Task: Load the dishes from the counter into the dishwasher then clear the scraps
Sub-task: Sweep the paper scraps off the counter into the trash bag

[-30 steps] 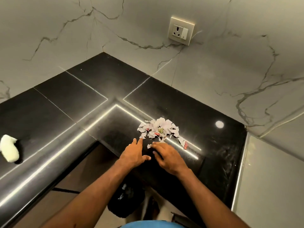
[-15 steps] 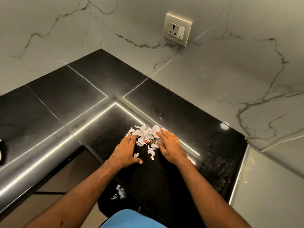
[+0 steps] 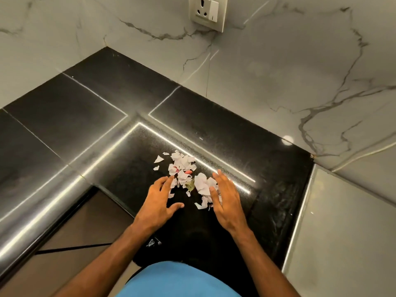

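A person's two bare hands reach over a glossy black tabletop (image 3: 214,129) set in a corner of white marbled wall.

The left hand (image 3: 159,202) lies palm down with its fingers spread. Its fingertips touch the left fringe of the scraps (image 3: 184,170) and its thumb points right, toward the other hand. It grips nothing.

The scraps are a loose heap of torn white paper with a few pink bits and one yellowish piece. They lie between the two hands and just beyond the fingertips. The heap is longer than it is wide: its long axis runs from beyond the left fingertips back toward the right thumb. A few stray pieces sit apart, beyond the left fingers.

The right hand (image 3: 227,200) is flat, with fingers straight and close together, and its fingers rest on the right side of the heap. It pinches nothing. It is the nearer hand, with more paper under it.

The coming move most likely turns on this: the scraps lie ahead of both hands, so raking them means drawing the hands back toward the body. Below the wrists is a dark shape (image 3: 192,243) with pale bits on it, possibly a bin or bag; I cannot tell which.

Beyond the right hand, a cream socket and switch plate (image 3: 206,11) is on the wall. It shows no readable brand. Some scraps carry print too small to read.
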A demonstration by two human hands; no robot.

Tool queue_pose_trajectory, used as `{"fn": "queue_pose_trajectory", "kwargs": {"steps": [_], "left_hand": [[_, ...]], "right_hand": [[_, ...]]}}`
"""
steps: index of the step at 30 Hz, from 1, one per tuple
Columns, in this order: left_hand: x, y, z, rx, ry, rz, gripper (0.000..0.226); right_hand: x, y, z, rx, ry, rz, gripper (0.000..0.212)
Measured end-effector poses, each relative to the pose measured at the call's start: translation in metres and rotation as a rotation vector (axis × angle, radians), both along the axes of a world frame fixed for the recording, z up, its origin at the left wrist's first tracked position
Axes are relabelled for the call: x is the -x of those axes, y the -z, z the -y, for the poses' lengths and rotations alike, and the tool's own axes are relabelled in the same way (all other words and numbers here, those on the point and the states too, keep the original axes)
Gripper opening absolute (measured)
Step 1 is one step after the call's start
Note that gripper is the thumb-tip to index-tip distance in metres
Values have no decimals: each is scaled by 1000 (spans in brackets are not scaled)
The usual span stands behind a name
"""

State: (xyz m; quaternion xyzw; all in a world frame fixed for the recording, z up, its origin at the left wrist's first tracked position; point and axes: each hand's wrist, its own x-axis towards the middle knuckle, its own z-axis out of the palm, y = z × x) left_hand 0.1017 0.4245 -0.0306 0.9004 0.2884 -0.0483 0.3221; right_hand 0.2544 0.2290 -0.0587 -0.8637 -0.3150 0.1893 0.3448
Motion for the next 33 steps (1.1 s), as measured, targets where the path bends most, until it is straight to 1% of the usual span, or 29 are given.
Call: {"fn": "queue_pose_trajectory", "kwargs": {"steps": [1, 3, 6, 8, 9, 12, 13, 15, 17, 18, 22, 24, 25, 27, 30, 31, 33], "left_hand": [[-1, -1, 0, 7, -6, -19, 100], [-4, -2, 1, 18, 53, -53, 100], [-6, -1, 9, 47, 165, -38, 96], [-5, 0, 15, 75, 200, -10, 91], [-3, -1, 17, 95, 182, 16, 87], [4, -4, 19, 134, 41, 141, 79], [6, -4, 18, 120, 2, 175, 82], [7, -2, 14, 93, -39, 198, 97], [3, 0, 6, 54, -23, 149, 111], [0, 1, 2, 39, 4, 112, 114], [-7, 2, -5, 21, 156, 21, 107], [-6, 2, -3, 60, 167, 2, 106], [-4, 2, -3, 91, 160, 0, 108], [0, 1, 0, 134, 151, -10, 111], [2, -3, 5, 146, 163, -63, 112], [2, -3, 8, 139, 164, -77, 112], [0, -4, 13, 131, 159, -84, 110]], "right_hand": [[-1, 0, -3, 11, 20, -1, 56], [-3, 2, -12, 51, -6, -15, 60], [6, 6, -23, 124, -161, 43, 57], [15, 10, -25, 114, -263, 60, 56], [18, 10, -25, 83, -278, 46, 55], [19, 6, -24, 2, -224, -3, 52], [18, 4, -25, -4, -213, -1, 51], [15, -1, -32, 3, -241, 26, 52], [13, -4, -42, 16, -325, 70, 52], [13, -3, -47, 29, -374, 87, 52], [17, 2, -53, 69, -528, 135, 53], [20, -2, -42, -2, -477, 135, 48], [23, -4, -33, -53, -400, 134, 44], [28, -7, -10, -115, -171, 123, 39], [39, -2, 19, -48, 149, 48, 49], [44, 2, 22, -12, 207, 13, 54], [55, 9, 17, 45, 215, -1, 58]]}}
